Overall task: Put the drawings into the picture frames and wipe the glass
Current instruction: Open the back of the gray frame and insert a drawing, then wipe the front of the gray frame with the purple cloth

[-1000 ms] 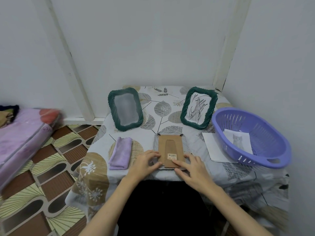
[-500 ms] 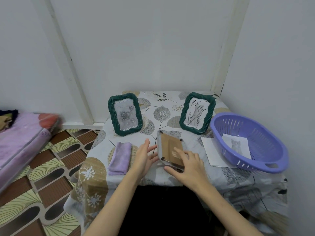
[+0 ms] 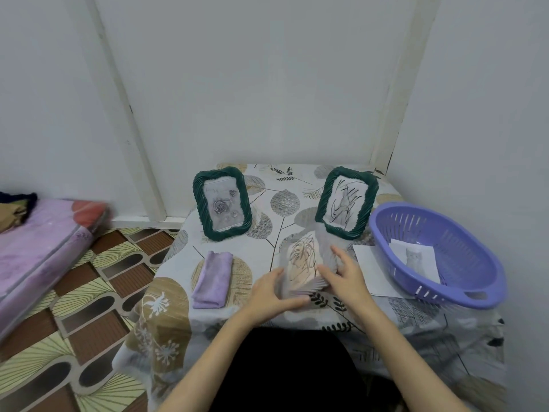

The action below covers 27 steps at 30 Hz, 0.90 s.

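I read no writing; my left grip [image 3: 274, 292] and right grip [image 3: 344, 273] held the blurred frame [image 3: 303, 263] at the desk's [image 3: 267, 209] near edge.

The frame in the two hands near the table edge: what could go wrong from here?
1. The frame is blurred with motion and held close to the front edge of the table, between the left hand and the right hand. If it slips, it may fall to the floor.
2. Bare fingers touch the front, so they may leave marks on the glass.
3. The green frame stands just behind; a wide swing could knock it over.
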{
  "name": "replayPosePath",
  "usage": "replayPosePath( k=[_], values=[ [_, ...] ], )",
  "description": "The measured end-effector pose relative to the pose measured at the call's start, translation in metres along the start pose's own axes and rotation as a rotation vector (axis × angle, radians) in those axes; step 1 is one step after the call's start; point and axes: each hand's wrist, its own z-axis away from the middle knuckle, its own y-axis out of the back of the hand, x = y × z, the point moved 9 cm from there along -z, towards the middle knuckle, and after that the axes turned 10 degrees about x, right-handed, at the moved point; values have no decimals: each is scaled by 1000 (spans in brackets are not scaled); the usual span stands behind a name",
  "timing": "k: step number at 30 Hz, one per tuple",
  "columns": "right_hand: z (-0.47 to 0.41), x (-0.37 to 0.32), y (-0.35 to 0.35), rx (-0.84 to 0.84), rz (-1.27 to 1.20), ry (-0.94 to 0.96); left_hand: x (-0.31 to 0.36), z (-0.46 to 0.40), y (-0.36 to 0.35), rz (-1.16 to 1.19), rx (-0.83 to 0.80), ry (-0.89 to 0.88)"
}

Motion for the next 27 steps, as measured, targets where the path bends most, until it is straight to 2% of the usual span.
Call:
replayPosePath(
  k=[2,5,9,13,16,17,19,21,22,24,25,27],
  values=[
    [2,21,-7,-66,-20,-105,-7,-3,3,-202,20,-61],
    [6,39,-10,-129,235,-63,-15,-6,9,-364,51,-151],
    [5,47,-10,-164,517,52,-21,-7,8,-352,47,-230],
    [4,49,-17,-204,737,204,-21,-4,4,-374,126,-301],
    [4,49,-19,-222,841,273,-20,-2,12,-324,117,-268],
    [5,48,-18,-220,874,288,-19,-3,25,-311,186,-254],
    [6,48,-17,-216,895,305,-20,-8,66,-332,461,-231],
    [7,47,-17,-220,908,305,-32,-9,110,-390,690,-57],
    [7,47,-17,-219,916,302,-46,-12,126,-416,707,95],
    [8,46,-16,-217,928,290,-81,-18,136,-408,564,413],
    [9,44,-16,-218,936,285,-92,-19,135,-383,475,512],
    [10,43,-17,-227,934,271,-96,-24,131,-331,344,570]
  ],
)
